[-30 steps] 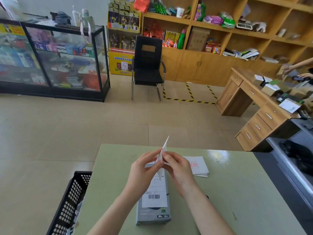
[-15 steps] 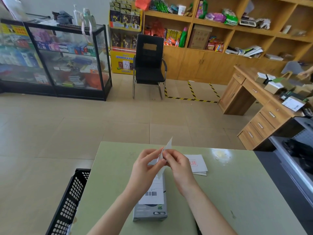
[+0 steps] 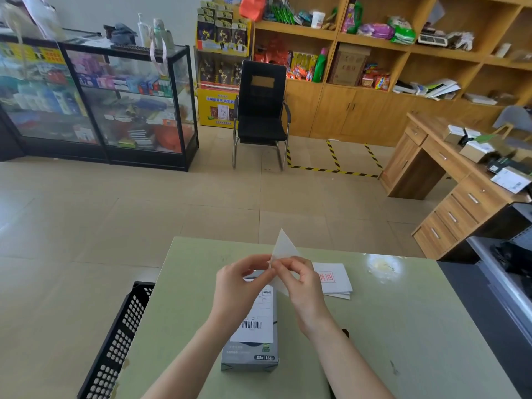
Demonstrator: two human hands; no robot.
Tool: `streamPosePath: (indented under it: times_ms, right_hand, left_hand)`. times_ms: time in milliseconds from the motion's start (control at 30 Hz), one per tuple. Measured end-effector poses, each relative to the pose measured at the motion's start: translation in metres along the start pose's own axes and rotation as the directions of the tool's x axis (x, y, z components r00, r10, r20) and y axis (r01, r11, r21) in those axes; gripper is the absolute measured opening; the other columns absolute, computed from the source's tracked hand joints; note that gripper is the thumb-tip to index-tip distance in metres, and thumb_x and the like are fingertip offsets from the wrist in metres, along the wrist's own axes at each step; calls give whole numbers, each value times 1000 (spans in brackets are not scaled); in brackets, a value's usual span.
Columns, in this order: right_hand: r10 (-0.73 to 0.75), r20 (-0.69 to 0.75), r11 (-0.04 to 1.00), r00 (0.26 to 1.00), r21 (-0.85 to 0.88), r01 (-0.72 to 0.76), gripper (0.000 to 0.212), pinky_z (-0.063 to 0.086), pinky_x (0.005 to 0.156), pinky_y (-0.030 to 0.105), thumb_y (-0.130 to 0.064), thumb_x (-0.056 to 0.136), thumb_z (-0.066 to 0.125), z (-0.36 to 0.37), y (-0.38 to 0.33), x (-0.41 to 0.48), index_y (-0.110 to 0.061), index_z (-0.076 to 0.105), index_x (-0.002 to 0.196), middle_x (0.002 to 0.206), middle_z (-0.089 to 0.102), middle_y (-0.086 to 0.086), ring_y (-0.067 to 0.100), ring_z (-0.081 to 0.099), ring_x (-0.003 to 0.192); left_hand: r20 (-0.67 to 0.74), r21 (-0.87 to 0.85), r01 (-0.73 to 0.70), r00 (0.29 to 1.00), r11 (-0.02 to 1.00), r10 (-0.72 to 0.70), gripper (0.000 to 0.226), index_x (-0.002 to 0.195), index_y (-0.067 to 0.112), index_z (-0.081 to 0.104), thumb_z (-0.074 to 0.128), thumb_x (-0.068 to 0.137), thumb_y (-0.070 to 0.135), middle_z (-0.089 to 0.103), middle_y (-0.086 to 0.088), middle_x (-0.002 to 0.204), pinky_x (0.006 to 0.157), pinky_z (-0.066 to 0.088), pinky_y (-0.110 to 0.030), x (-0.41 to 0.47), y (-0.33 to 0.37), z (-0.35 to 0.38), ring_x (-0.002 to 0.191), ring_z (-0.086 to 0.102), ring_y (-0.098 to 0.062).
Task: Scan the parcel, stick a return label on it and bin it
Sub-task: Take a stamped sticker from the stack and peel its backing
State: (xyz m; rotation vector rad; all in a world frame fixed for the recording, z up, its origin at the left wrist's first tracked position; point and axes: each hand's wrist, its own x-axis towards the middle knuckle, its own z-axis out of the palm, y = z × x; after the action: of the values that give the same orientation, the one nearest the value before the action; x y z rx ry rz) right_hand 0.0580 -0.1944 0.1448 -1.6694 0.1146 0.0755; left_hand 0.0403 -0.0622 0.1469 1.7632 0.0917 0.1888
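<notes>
A grey parcel box [image 3: 250,358] lies on the green table [image 3: 403,326], with a white barcode shipping label on its top. Above it, my left hand [image 3: 239,286] and my right hand [image 3: 299,280] meet at the fingertips and pinch a small white return label sheet [image 3: 283,246], which stands up edge-on between them. A short stack of more return labels [image 3: 335,280] with a red stamp lies on the table just right of my right hand. A black perforated plastic bin [image 3: 115,344] stands on the floor against the table's left edge.
A dark counter with black objects [image 3: 506,283] runs along the table's right. Farther right is a wooden desk [image 3: 449,203] carrying boxes. Across the tiled floor stand a black chair [image 3: 260,113], a glass display case [image 3: 98,102] and wooden shelves.
The label sheet has turned between my fingertips and shows more of its white face. My hands stay together above the parcel; the view has shifted slightly.
</notes>
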Motion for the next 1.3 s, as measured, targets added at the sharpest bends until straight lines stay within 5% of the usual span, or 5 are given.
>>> streamPosePath:
  times_ms: [467,833,1000,1133,1300]
  right_hand:
    - [11,50,997,999,-73,-7,9,40,77,13,-27,83,70,-6,3,-2,-19,75,84,111,50,2,5,56,103]
    - [-56,88,973,995,-220,74,12,36,70,-2,-25,86,67,-5,5,2,-30,70,75,105,45,-4,-9,48,99]
    - [-69,75,971,995,-226,84,6,38,69,-2,-21,86,67,-8,15,7,-23,67,80,107,46,-7,-19,49,91]
    - [-67,71,955,995,-286,85,11,38,71,-2,-22,87,65,-16,19,13,-27,62,78,108,48,-5,-8,50,100]
    - [-59,97,916,994,-391,92,5,36,79,-1,-16,88,64,-32,24,25,-12,66,86,109,50,2,-2,51,97]
  left_hand:
    - [0,32,10,1000,999,-10,29,96,42,66,76,77,23,75,19,73,66,44,-3,-6,1,0,77,68,4]
    - [28,-71,116,993,991,-115,30,96,41,67,69,80,16,77,10,73,57,47,-11,-5,-5,-3,68,69,-8]
    - [-4,6,45,999,999,-45,39,102,45,59,63,82,11,75,14,75,65,46,-6,-5,-11,-2,81,67,2]
    - [-3,87,-9,1000,996,9,40,99,44,54,60,85,7,73,13,75,69,46,-8,-3,-19,-7,84,66,1]
    - [61,242,-91,995,966,78,37,94,41,47,53,89,5,69,10,76,64,47,-18,0,-30,-17,71,62,-8]
